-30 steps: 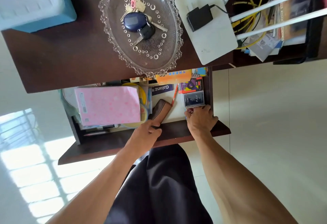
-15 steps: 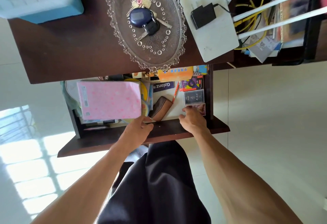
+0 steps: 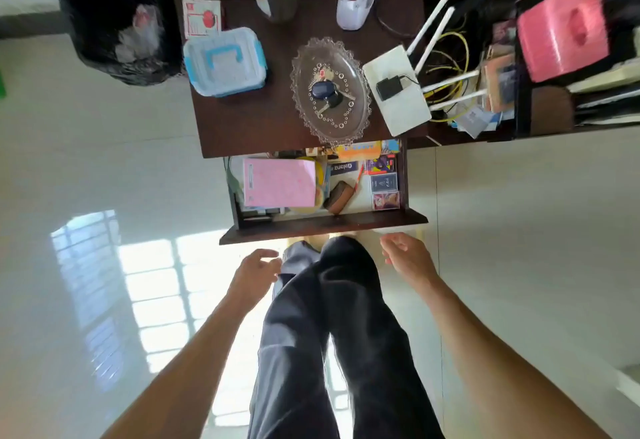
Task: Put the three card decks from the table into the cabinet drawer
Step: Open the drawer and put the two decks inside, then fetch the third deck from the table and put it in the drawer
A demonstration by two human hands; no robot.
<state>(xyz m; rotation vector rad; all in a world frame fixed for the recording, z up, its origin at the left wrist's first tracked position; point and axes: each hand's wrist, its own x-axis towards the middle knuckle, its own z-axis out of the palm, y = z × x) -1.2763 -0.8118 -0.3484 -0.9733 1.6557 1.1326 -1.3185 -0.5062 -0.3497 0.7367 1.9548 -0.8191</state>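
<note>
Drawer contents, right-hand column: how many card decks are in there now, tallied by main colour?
Purple and red deck: 1
Dark blue deck: 1
Pink and red deck: 1
Total: 3 decks, lined up front to back along the right wall of the open drawer; both hands are empty.

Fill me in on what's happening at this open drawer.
A person stands in front of the open dark wooden cabinet drawer, with both hands empty. The left hand and right hand hang open just short of the drawer front, touching nothing. Three boxed card decks lie in a column along the drawer's right side: a purple one, a dark blue one and a pinkish one.
</note>
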